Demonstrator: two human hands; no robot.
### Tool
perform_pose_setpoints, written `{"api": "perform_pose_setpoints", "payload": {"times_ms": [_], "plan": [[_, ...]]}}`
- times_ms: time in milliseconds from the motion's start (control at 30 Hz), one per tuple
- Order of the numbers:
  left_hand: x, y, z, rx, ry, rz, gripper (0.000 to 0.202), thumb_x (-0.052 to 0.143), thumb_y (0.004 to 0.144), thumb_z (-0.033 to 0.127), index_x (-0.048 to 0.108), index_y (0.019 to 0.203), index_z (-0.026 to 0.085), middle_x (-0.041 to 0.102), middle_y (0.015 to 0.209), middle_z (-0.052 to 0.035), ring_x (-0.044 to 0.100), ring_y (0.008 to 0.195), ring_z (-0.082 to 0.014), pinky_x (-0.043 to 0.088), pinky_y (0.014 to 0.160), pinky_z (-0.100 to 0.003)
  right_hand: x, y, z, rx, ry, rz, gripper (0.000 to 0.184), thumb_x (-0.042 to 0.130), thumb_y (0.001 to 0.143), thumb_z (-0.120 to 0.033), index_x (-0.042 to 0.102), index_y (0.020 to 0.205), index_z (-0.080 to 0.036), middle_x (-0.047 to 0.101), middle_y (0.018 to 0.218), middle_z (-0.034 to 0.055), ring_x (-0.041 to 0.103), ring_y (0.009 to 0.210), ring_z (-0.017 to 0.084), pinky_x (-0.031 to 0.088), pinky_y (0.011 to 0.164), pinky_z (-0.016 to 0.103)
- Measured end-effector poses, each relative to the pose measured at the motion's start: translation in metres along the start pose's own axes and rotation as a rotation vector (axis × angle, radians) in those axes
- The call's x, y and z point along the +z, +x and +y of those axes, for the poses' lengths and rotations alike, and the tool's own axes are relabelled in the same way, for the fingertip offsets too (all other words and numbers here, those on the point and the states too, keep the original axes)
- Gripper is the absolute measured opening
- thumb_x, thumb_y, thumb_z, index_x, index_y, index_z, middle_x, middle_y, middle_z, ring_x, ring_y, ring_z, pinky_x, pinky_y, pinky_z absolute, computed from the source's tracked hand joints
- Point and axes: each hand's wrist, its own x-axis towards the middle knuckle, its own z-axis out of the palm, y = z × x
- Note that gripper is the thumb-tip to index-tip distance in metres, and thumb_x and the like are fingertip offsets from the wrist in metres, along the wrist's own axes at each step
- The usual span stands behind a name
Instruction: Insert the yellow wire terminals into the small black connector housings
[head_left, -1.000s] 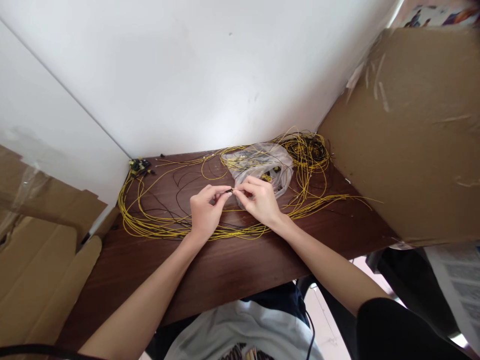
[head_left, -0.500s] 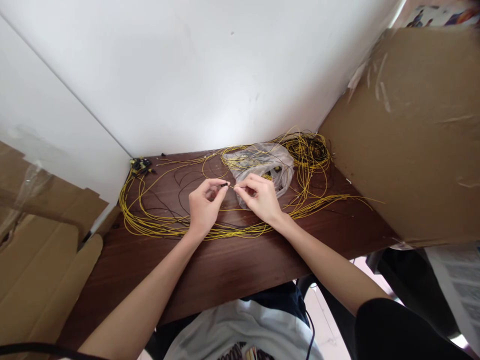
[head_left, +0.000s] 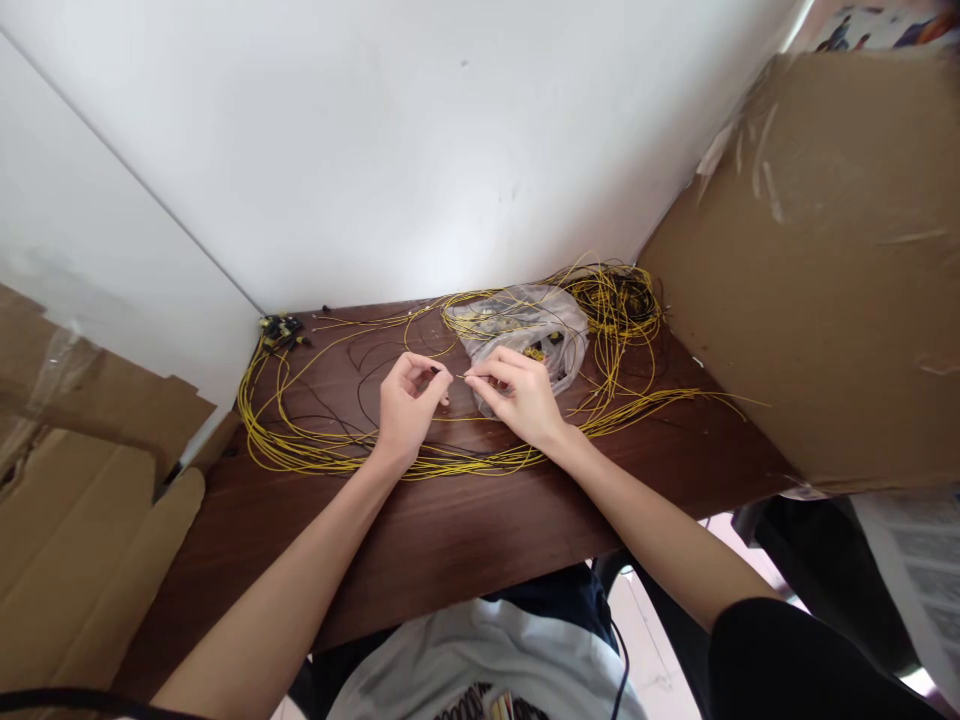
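My left hand (head_left: 409,405) pinches a small black connector (head_left: 435,370), mostly hidden by thumb and fingers. Facing it, my right hand (head_left: 517,390) is closed on a thin wire (head_left: 463,376) whose end points at the left fingertips. A narrow gap separates the two hands; whether wire and connector touch is too small to tell. Below and behind both hands runs a loop of yellow wires (head_left: 322,455) on the brown table (head_left: 420,530). Just behind my right hand sits a clear plastic bag (head_left: 574,340) with small yellow and black parts inside.
Black and yellow connectors (head_left: 281,330) are bunched at the back left corner. A tangled coil of yellow and black wire (head_left: 619,300) lies at the back right. Cardboard stands on the left (head_left: 82,500) and right (head_left: 825,280), with a white wall (head_left: 420,150) behind.
My left hand has turned slightly and its fingers have closed further over the black connector, which now shows less. My right hand has barely moved.
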Motion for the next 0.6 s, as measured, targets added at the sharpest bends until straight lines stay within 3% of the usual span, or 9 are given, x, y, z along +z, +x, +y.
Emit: {"api": "perform_pose_setpoints", "payload": {"times_ms": [167,467,600], "plan": [[-0.0017,0.0010,-0.0002,-0.043,0.032,-0.058,0.009,0.061,0.071,0.019,0.057,0.078,0.015,0.051,0.066,0.0034,0.046,0.049,-0.0040,0.039,0.047,-0.017,-0.0004,-0.0001,0.0006,0.004,-0.001,0.002,0.017,0.053,0.086,-0.025,0.068,0.083,-0.016,0.060,0.078,0.0046,0.054,0.071,0.013,0.043,0.068,0.026],[-0.0001,-0.0002,0.0074,-0.114,0.088,-0.102,0.021,0.066,0.072,0.033,0.062,0.077,0.013,0.054,0.061,0.0007,0.043,0.047,-0.0046,0.035,0.044,-0.017,-0.0022,0.0005,0.0033,-0.025,-0.053,0.008,0.019,0.052,0.087,-0.027,0.068,0.085,-0.018,0.060,0.078,0.0050,0.055,0.074,0.015,0.044,0.070,0.028],[-0.0024,0.0007,0.0080,-0.079,0.132,-0.109,0.020,0.067,0.071,0.031,0.064,0.076,0.013,0.056,0.061,0.0006,0.044,0.048,-0.0051,0.036,0.045,-0.018,-0.0021,0.0009,0.0041,-0.052,-0.066,0.015,0.019,0.052,0.087,-0.027,0.068,0.085,-0.018,0.060,0.077,0.0051,0.055,0.074,0.015,0.045,0.070,0.028]]}}
